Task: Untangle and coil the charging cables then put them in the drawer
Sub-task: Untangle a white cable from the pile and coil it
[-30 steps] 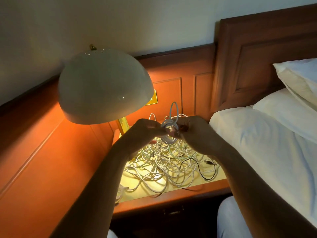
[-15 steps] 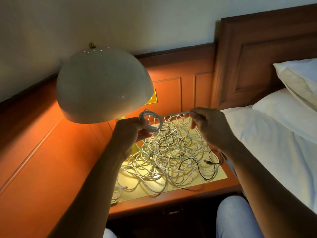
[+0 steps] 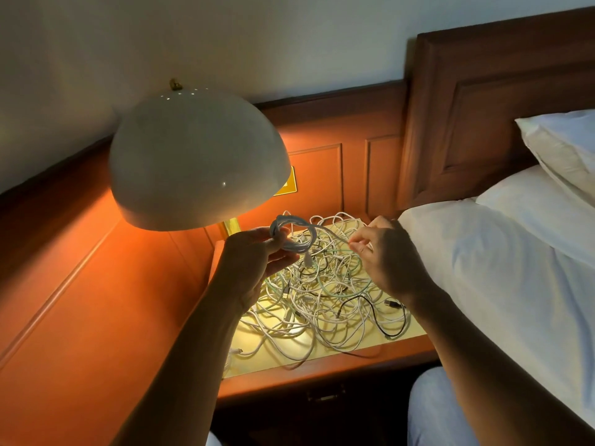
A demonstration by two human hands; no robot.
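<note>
The left hand (image 3: 254,252) grips a small white cable coil (image 3: 291,235) above the tabletop (image 3: 409,333). The right hand (image 3: 383,252) pinches its loose end to the right. Below lies the cable tangle (image 3: 322,300).

A tangle of cables (image 3: 322,297) lies on the tabletop (image 3: 325,378), the lamp (image 3: 196,162) left behind it, the bed (image 3: 502,268) to its right.

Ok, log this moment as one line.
left hand holds white coil | right hand pinches its free strand | cable tangle on nightstand
</note>
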